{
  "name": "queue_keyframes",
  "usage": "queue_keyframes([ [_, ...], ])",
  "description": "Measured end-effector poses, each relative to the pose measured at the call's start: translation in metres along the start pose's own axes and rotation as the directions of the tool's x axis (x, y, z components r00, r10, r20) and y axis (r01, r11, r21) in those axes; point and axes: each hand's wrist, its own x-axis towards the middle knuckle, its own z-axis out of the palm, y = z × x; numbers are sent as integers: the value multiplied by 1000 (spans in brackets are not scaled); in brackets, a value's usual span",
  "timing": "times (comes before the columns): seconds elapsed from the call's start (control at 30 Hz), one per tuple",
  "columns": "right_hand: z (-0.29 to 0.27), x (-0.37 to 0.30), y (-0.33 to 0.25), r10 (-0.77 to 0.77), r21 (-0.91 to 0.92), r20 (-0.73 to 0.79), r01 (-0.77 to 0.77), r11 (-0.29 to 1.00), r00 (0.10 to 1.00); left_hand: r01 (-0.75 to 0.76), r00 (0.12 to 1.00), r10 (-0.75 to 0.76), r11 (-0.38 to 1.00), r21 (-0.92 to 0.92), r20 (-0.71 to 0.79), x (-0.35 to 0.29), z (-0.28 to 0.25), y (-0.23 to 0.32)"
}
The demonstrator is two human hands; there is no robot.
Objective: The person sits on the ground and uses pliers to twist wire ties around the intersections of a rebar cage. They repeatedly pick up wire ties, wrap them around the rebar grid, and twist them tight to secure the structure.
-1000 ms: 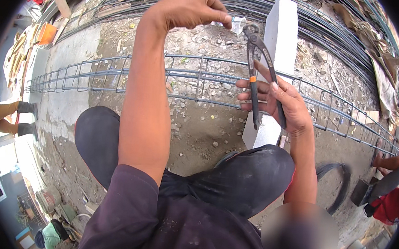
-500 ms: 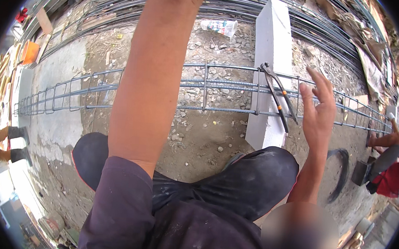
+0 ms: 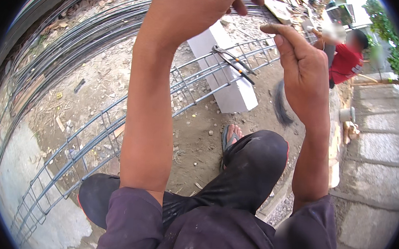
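Hovering left hand (image 3: pixel 196 8), cut off above, right hand (image 3: pixel 304 65) near pliers (image 3: pixel 236 59), both grips unclear

Two bare hands, a left hand (image 3: pixel 198 8) and a right hand (image 3: pixel 303 62), fill the upper frame; one pair of pliers (image 3: pixel 243 73), one white block (image 3: pixel 236 97) and one steel-bar cage (image 3: pixel 181 84) at center; one co-worker (image 3: pixel 344 65), upper right.

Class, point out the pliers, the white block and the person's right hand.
Pliers (image 3: pixel 237 69): head view, on one handle.
White block (image 3: pixel 234 96): head view, toward its lower end.
Right hand (image 3: pixel 306 69): head view, middle of the hand.
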Motion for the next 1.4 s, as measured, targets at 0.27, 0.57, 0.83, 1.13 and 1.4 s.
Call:
queue_keyframes([
  [0.27,-21,-60,-81,256,-153,252,-223,963,933,343,936,-232,764,-546,264,-36,11,-26],
  [0.57,11,-139,-22,612,236,67,-608,758,788,516,740,-504,850,104,445,-99,93,-84],
  [0.83,86,-183,35,615,256,168,-637,727,770,495,809,-572,539,681,-135,-109,-78,-168],
  [1.13,133,-211,109,563,442,333,-653,615,756,664,700,-682,513,543,-211,-122,-55,-213],
  [1.4,143,-239,161,523,506,384,-648,569,760,680,665,-716,465,566,-210,-122,-49,-216],
])
